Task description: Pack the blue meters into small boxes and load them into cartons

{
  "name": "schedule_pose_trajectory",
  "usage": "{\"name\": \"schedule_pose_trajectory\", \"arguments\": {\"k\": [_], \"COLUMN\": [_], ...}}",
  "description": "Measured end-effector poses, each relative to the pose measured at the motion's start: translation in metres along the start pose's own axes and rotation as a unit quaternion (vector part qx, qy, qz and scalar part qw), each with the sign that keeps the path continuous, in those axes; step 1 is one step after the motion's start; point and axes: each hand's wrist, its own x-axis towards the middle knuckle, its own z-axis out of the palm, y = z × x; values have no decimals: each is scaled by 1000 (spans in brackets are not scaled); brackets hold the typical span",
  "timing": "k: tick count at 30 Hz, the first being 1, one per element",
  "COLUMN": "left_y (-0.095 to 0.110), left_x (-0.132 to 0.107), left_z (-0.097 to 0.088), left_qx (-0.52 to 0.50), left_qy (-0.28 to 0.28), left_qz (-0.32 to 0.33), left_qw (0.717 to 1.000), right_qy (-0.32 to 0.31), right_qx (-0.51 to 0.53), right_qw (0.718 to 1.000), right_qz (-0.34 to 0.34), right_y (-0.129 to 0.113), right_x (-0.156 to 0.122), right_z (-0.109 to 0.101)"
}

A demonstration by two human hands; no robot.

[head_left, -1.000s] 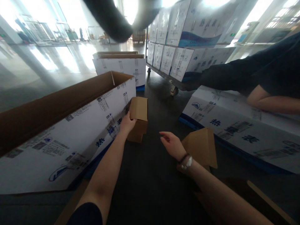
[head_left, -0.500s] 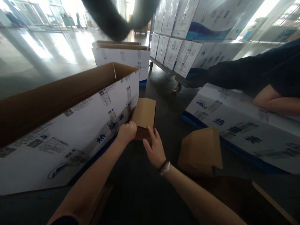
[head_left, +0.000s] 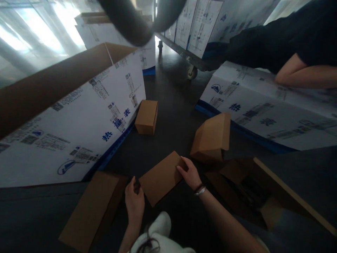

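Note:
A small brown cardboard box (head_left: 162, 177) is held low over the dark floor between both hands. My left hand (head_left: 134, 200) grips its near left corner. My right hand (head_left: 190, 173) grips its far right edge. A second small brown box (head_left: 146, 116) rests on the floor beside the big open white carton (head_left: 79, 112), apart from both hands. A third brown box (head_left: 211, 138), tilted, lies to the right of my right hand.
A flat brown carton (head_left: 91, 211) lies at lower left. An open brown box (head_left: 252, 191) sits at lower right. A long white carton (head_left: 265, 112) lies at right, with another person's arm (head_left: 302, 75) over it. A wheeled cart (head_left: 192, 72) stacked with cartons stands behind.
My hands left the small box by the big carton and drew back toward me. They now hold a different brown box close to my body. The view has tilted down.

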Motion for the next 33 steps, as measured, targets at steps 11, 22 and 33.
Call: {"name": "schedule_pose_trajectory", "arguments": {"k": [11, 22, 33], "left_y": [18, 29, 6], "left_x": [-20, -9, -10], "left_z": [-15, -13, -22], "left_qx": [-165, -243, -304], "left_qy": [-179, -262, -405], "left_qz": [-219, -253, -249], "left_qw": [945, 899, 825], "right_qy": [-164, -275, -360], "right_qx": [-200, -152, 67], "right_qw": [949, 922, 868], "right_qz": [182, 226, 335], "right_y": [-40, -28, -6], "right_x": [5, -5, -49], "right_z": [-38, -53, -66]}}
